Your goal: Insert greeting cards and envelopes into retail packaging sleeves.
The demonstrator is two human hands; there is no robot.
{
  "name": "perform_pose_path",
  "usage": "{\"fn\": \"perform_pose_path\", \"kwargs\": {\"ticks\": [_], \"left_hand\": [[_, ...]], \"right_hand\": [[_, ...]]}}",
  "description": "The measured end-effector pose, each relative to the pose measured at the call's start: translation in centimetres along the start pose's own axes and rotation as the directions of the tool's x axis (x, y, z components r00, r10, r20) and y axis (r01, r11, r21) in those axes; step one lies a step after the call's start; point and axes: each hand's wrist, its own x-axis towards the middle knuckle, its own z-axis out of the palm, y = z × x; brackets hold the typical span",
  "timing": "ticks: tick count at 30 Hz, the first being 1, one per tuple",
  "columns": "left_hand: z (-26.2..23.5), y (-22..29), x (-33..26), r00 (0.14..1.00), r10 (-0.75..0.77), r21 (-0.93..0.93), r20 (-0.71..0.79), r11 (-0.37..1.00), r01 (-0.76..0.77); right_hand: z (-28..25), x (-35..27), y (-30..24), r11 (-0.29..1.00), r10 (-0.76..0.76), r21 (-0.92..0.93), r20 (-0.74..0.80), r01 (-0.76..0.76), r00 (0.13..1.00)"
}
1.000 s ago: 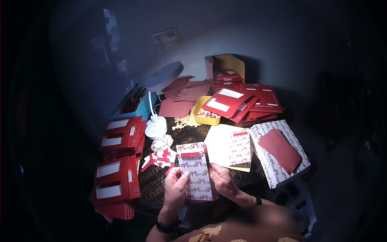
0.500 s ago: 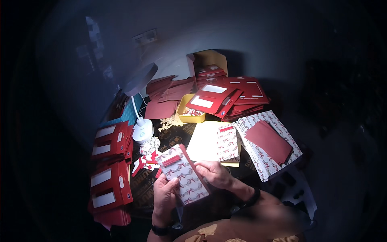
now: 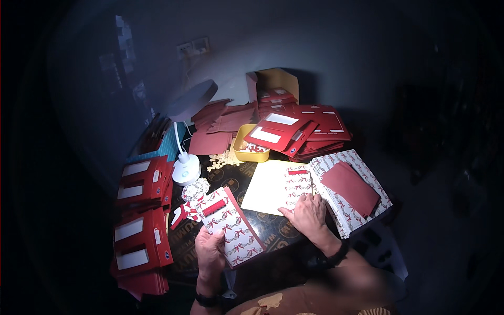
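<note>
On a dark table (image 3: 270,223) under a lamp (image 3: 186,170), the left hand (image 3: 210,253) grips a ribbon-patterned card (image 3: 236,236) by its left edge, apparently keeping its face uncovered. The right hand (image 3: 310,214) touches a similar card (image 3: 298,185) on yellow paper (image 3: 261,190), perhaps steadying it; whether its fingers pinch, I cannot tell.

**Lamplit table (image 3: 266,223), dark surround**

Light: desk lamp (image 3: 192,100) is flooding mid-table. Glare: yellow sheet (image 3: 265,181) is glowing nearly white. Shadow: box (image 3: 286,81) is casting darkness on the wall (image 3: 252,50). Dimness: right side is sinking into murk. Focus: patterned card (image 3: 234,229) is reading crisply; lower-right area is blurring. Distortion: rim is curving into black.
</note>
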Motion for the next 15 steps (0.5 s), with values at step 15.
{"fn": "perform_pose_path", "kwargs": {"ticks": [15], "left_hand": [[-1.1, 0.4, -0.2, 1.000, 0.019, -0.019, -0.008, 1.000, -0.019]], "right_hand": [[1.1, 3.9, -1.3, 0.989, -0.083, -0.109, 0.166, 0.102, 0.983]]}}
